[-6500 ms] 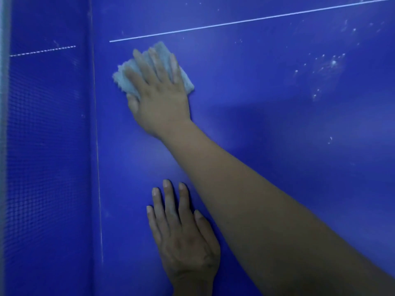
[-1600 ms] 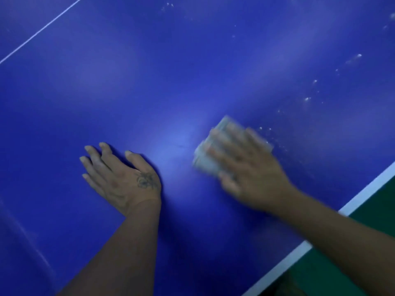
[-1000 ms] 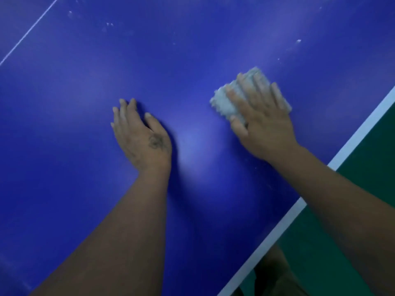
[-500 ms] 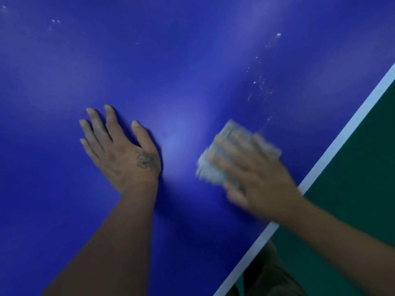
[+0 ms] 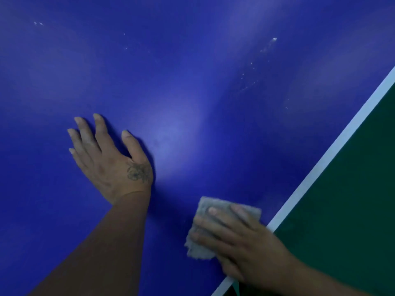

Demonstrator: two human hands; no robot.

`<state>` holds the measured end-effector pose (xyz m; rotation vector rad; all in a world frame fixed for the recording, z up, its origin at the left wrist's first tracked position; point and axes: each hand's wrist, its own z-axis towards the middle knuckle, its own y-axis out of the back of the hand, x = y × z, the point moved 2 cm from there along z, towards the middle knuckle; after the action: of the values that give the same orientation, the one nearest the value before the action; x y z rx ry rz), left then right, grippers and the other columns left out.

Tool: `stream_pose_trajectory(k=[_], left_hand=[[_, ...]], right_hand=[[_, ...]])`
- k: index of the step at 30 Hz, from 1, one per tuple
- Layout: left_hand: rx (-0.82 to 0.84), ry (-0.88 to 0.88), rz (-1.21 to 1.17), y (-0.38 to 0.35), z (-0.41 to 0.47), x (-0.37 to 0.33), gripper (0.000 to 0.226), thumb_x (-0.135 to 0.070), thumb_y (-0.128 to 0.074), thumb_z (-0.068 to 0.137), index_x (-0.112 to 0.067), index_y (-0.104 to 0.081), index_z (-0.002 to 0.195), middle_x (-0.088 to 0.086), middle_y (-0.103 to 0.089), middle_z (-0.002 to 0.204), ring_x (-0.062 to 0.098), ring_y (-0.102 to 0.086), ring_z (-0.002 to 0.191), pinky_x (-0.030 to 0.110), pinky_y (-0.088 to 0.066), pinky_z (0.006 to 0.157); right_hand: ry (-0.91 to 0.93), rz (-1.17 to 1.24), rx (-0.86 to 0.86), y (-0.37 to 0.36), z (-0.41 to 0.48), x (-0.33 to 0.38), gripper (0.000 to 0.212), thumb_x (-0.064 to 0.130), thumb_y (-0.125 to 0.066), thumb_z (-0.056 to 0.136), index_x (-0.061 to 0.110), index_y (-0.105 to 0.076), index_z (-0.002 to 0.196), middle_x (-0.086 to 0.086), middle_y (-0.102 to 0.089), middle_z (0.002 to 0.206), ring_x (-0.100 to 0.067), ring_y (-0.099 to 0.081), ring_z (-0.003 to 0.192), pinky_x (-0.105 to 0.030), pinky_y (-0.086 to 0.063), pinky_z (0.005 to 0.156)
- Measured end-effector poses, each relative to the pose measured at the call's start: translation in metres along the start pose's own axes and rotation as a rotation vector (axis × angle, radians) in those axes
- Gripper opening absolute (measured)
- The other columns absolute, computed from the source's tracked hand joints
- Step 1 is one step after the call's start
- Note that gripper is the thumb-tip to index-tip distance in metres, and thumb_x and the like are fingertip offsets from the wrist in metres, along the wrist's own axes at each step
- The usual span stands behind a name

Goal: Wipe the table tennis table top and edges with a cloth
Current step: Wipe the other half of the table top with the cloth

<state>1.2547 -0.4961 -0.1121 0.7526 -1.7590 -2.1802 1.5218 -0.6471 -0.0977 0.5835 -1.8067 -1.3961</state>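
Item: grey folded cloth, fuzzy-surfaced, on the blue tabletop just beside its white edge line.
Your right hand presses it flat, fingers straight and slightly blurred. Your left hand rests well apart, fingers spread flat on the tabletop, holding nothing.

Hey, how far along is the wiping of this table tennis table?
Done, seemingly: the blue table top beside the left hand looks speck-free. In hand: the right hand presses the cloth flat near the white edge line. To do: white specks at upper right, a few at upper left, and the edges, not visibly wiped.
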Motion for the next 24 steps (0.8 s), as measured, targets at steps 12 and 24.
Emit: stream_pose_trajectory(k=[12,24], left_hand=[[0.003,0.008,0.012,0.000,0.000,-0.003,0.061,-0.045,-0.038,0.113,-0.017,-0.039,0.167,0.008,-0.025,0.179,0.031,-0.017,0.167,0.047,-0.009,0.136],[-0.008,0.014,0.036,-0.002,-0.001,-0.002,0.063,-0.048,-0.034,0.112,-0.020,-0.039,0.168,0.006,-0.024,0.179,0.029,-0.017,0.167,0.046,-0.010,0.136]], right_hand=[[-0.583,-0.043,-0.220,0.036,0.020,-0.128,0.071,0.025,-0.049,0.101,0.015,-0.031,0.169,-0.012,-0.022,0.178,-0.041,-0.012,0.166,-0.072,-0.008,0.129],[-0.474,0.131,-0.165,-0.003,0.010,0.011,0.081,0.032,-0.060,0.091,0.027,-0.036,0.168,0.001,-0.026,0.178,-0.030,-0.021,0.166,-0.060,-0.012,0.132]])
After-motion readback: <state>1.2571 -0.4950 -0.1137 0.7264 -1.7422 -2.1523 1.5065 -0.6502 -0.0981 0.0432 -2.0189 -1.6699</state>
